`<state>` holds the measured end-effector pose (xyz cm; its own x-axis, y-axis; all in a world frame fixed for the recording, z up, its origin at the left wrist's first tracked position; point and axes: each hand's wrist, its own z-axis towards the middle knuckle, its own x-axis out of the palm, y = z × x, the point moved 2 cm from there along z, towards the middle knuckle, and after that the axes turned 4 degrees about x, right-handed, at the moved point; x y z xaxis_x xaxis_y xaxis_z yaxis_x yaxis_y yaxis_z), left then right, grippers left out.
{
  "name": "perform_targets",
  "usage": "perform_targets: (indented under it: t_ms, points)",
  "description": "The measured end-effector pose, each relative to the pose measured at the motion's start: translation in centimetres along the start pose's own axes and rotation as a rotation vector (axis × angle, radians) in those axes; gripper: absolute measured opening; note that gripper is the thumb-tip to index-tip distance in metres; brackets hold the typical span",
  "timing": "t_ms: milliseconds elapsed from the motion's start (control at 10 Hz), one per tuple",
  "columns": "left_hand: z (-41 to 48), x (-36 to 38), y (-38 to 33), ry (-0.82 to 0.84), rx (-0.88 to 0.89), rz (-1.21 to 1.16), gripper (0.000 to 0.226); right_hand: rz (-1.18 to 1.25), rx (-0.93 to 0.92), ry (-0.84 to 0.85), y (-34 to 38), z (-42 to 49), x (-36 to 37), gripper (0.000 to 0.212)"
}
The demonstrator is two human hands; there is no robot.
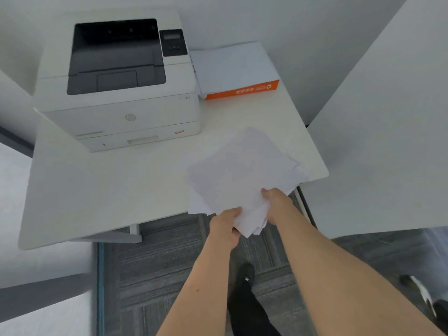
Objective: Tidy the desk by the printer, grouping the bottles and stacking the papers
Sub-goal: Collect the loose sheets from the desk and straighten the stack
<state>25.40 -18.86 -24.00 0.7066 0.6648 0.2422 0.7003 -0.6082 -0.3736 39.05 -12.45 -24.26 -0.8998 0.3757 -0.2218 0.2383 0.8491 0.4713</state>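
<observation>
Papers (242,175) in a loose, uneven sheaf sit at the near right corner of the white bench (109,190), overhanging its near edge. A person grips the sheaf's near end with both hands: the left hand (226,224) pinches the near corner, thumb on top, and the right hand (275,200) clamps the right edge just beside it. At the far left stands a printer (121,81); a ream of paper (237,71) with an orange wrapper lies to its right. No bottles are in sight. Stacking appears to be the step in hand; squaring the splayed sheets against the bench likely comes next, calling for a looser, tapping hold.
</observation>
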Motion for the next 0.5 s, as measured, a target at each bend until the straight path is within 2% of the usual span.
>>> perform_targets:
  t_ms: [100,200,300,400,500]
  points:
    - [0.5,-1.8,-1.2,-0.091,0.148,-0.014,0.037,-0.101,-0.045,0.012,0.1,-1.3,-0.9,0.047]
    - [1.7,-4.0,-4.8,-0.219,0.375,-0.027,0.051,-0.177,-0.096,-0.022,0.8,-1.0,-2.0,0.052]
    - [3.0,-5.5,-7.6,-0.238,0.44,0.144,0.061,-0.256,-0.067,0.031,1.3,-1.2,-3.1,0.06]
    - [4.2,-5.7,-9.2,-0.175,0.489,0.383,0.073,-0.257,-0.07,0.106,1.2,-0.9,-3.7,0.051]
    - [4.8,-5.5,-9.2,-0.115,0.493,0.381,0.075,-0.037,-0.029,0.143,1.1,-1.2,-3.6,0.047]
